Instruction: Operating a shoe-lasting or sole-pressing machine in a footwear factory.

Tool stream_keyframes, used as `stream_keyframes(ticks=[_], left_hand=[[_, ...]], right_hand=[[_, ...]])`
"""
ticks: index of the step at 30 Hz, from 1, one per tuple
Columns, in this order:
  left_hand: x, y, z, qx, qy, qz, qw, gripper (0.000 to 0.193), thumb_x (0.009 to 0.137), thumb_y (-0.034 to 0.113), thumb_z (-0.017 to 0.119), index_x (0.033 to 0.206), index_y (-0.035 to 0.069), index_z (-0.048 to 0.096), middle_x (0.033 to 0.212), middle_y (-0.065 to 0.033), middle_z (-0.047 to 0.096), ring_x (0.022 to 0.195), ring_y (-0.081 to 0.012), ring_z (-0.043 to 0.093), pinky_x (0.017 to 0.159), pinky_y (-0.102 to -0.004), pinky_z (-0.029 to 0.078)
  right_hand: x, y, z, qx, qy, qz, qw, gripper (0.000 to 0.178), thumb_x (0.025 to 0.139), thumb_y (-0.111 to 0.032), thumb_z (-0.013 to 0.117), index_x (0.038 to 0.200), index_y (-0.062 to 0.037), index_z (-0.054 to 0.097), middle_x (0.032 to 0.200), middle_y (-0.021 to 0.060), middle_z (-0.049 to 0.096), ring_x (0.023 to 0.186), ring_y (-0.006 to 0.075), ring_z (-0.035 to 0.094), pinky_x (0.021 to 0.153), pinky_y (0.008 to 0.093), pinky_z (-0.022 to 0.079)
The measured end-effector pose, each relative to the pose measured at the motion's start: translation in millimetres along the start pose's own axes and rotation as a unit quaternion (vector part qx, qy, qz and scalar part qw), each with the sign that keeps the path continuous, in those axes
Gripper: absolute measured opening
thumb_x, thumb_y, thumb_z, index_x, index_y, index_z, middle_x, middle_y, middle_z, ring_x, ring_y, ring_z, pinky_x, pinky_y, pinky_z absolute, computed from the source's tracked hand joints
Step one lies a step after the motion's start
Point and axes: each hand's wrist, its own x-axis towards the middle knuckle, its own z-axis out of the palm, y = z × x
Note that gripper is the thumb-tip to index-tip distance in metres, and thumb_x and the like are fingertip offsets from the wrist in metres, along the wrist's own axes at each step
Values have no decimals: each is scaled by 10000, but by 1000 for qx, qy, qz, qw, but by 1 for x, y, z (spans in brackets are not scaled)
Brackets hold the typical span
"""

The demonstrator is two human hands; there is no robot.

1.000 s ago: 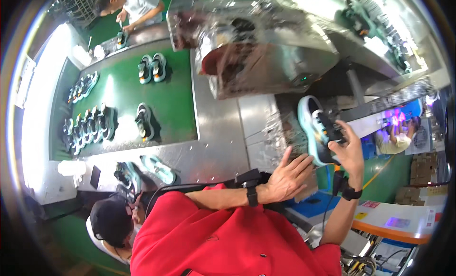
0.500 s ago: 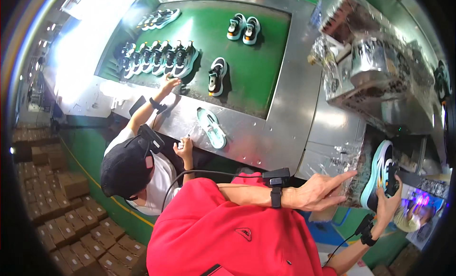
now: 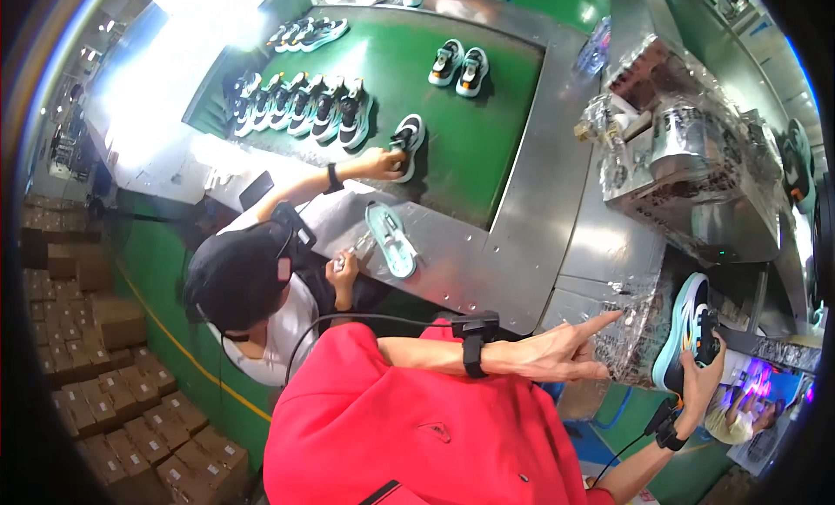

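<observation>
At the right, my right hand grips a black sneaker with a pale-blue and white sole, its fingers around the dark upper. The shoe is held on its side, sole facing left. My left hand hovers to the left of it, index finger stretched out and fingers apart, with nothing in them. Beneath and between the hands lies a surface wrapped in clear plastic film. To the left, a co-worker's hand touches a single sneaker on the green belt.
The green conveyor belt carries a row of sneakers and a pair. A pale-blue shoe part rests on the metal edge. A film-wrapped machine stands at the right. Cardboard boxes are stacked at lower left.
The co-worker's hand has gone from the row of sneakers to the single one. My left hand has shifted slightly left. My right hand keeps hold of its sneaker.
</observation>
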Motion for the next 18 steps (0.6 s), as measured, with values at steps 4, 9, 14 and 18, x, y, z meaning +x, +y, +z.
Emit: stream_keyframes(ticks=[4,9,14,18], left_hand=[[9,-60,-7,53,-11,-92,994,823,924,305,605,1492,-28,112,635,-104,573,549,-175,544,540,-328,440],[-1,-26,-3,43,-143,-146,978,779,950,297,588,1499,-25,140,702,-71,608,629,-129,572,592,-285,466],[13,-35,12,18,-235,-233,944,705,948,205,614,1490,-6,215,890,-71,639,733,-104,580,665,-245,494],[23,-70,43,34,-291,-244,925,609,947,127,608,1468,27,308,1073,-124,645,868,-143,626,798,-273,534]], right_hand=[[10,-11,-3,-10,-56,10,998,546,664,-59,669,1185,0,517,1011,124,570,914,216,539,891,305,427],[-1,-23,5,30,36,19,999,527,658,-24,693,1168,-17,559,1013,122,631,934,215,597,878,328,461],[-18,-33,10,36,159,-11,987,524,683,-61,755,1174,-55,576,972,158,673,868,235,663,779,333,514],[-66,-16,21,69,302,-23,950,520,739,-156,744,1211,-74,541,1047,174,646,941,302,653,852,367,498]])
